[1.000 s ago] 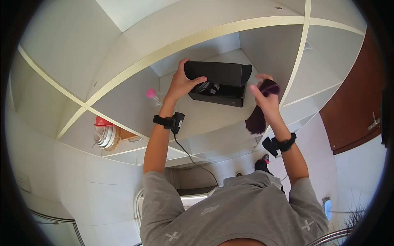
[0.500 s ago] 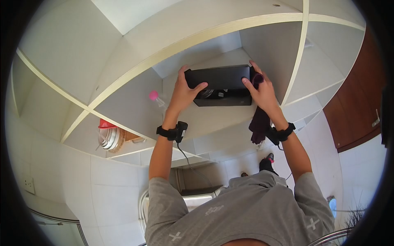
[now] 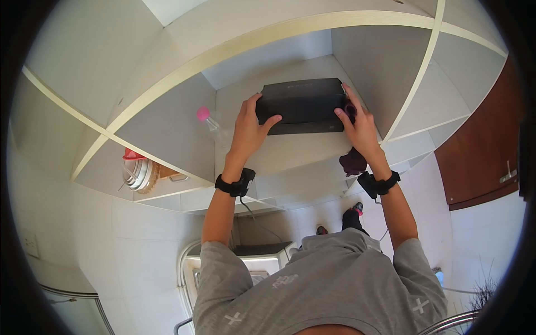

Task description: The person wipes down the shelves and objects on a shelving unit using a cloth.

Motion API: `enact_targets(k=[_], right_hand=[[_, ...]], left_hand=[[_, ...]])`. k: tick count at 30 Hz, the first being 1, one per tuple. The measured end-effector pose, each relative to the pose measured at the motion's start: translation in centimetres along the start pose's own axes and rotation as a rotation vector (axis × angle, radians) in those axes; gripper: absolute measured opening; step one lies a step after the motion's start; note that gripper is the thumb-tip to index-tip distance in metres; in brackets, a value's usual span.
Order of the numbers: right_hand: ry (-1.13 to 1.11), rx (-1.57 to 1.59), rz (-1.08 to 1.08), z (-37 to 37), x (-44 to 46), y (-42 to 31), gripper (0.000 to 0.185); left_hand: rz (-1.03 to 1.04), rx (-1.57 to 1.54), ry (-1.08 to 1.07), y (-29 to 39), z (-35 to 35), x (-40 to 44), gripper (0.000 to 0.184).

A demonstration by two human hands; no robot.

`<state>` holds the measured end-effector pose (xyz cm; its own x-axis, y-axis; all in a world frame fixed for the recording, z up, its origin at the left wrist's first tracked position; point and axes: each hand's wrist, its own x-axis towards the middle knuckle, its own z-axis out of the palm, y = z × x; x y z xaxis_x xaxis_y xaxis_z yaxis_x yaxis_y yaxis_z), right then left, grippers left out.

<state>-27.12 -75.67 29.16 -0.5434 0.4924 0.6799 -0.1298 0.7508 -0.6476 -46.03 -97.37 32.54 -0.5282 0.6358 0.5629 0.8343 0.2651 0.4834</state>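
A black box [image 3: 301, 103] sits inside a shelf compartment with its lid down over the opening. My left hand [image 3: 249, 127] grips the box's left end, thumb on the front of the lid and fingers along the side. At the right end, my right hand [image 3: 357, 125] presses its thumb on the lid's front corner while its fingers wrap the side. A dark purple cloth [image 3: 353, 162] is bunched in my right hand and hangs over the shelf's front edge. The box's contents are hidden.
A clear bottle with a pink round top [image 3: 203, 114] stands left of the box. White shelf dividers [image 3: 416, 84] frame the compartment. Stacked dishes and a red item [image 3: 137, 170] occupy the lower left compartment. A brown door [image 3: 480, 139] is at the right.
The box's lid has swung down, covering the opening where contents showed before. Both hands keep hold of the box's ends, and the cloth hangs less far below my right hand.
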Motion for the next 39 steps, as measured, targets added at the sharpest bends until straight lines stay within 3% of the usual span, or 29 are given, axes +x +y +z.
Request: enact_targets(k=[10, 16, 25, 28, 31, 34, 39], right_hand=[[0.023, -0.165, -0.012, 0.4, 0.6, 0.5, 0.057], [-0.115, -0.245, -0.010, -1.0, 1.8, 0.1, 0.055], [-0.040, 0.040, -0.175, -0.7, 1.4, 0.6, 0.060], [-0.224, 0.028, 0.024, -1.9, 2.2, 0.1, 0.063], [-0.204, -0.004, 0.020, -1.1, 1.7, 0.2, 0.066], [-0.151, -0.179, 0.031, 0.2, 0.9, 0.1, 0.067], [-0.083, -0.117, -0.049, 0.5, 1.2, 0.4, 0.063]], left_hand=[[-0.010, 0.040, 0.005, -0.3, -0.1, 0.7, 0.068], [0.076, 0.139, 0.067, -0.9, 0.3, 0.6, 0.068], [0.049, 0.094, -0.042, -1.4, 0.0, 0.4, 0.061], [0.028, 0.014, -0.085, -1.9, -0.1, 0.5, 0.061], [-0.103, -0.137, -0.116, -1.3, -0.6, 1.1, 0.071], [-0.093, -0.058, -0.148, -2.4, -0.3, 1.7, 0.078], [-0.072, -0.036, -0.137, -2.8, -0.1, 1.7, 0.079]])
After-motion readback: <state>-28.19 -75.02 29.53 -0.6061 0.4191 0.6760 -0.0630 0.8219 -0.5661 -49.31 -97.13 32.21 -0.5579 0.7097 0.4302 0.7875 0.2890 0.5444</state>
